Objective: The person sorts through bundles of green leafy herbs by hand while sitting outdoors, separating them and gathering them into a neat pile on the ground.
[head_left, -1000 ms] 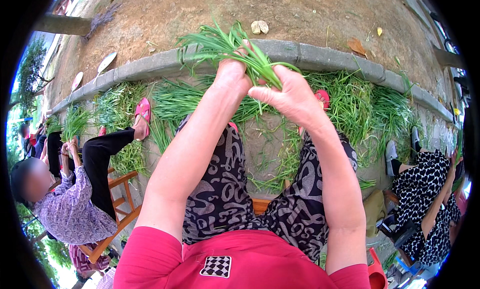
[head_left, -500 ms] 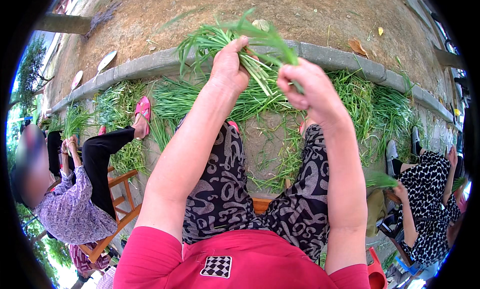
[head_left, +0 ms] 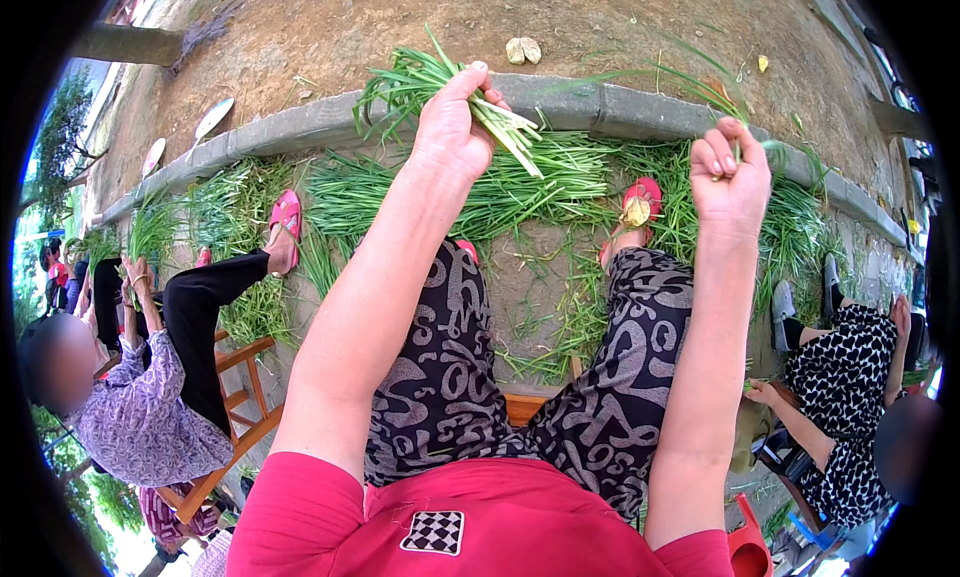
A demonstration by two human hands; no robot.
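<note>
My left hand point(head_left: 455, 125) is closed round a bunch of chives point(head_left: 512, 135), held above the kerb; the pale cut ends point down to the right and the green leaves fan out to the upper left. Well to the right, my right hand point(head_left: 731, 172) is closed on a few thin green chive leaves point(head_left: 705, 87), which trail up and to the left past its fingers. Beneath my hands a long pile of chives point(head_left: 400, 195) lies along the kerb, with its stalks mostly side by side.
A stone kerb point(head_left: 640, 107) runs across, with bare soil point(head_left: 400, 27) beyond it. Loose green trimmings point(head_left: 570, 327) litter the ground between my feet. At the left a person in a patterned shirt point(head_left: 150, 417) holds greens; another person in a black-and-white dress point(head_left: 845, 362) sits at the right.
My right hand has moved from beside the bunch out to the right, carrying thin leaves. My left hand keeps the bunch in nearly the same place.
</note>
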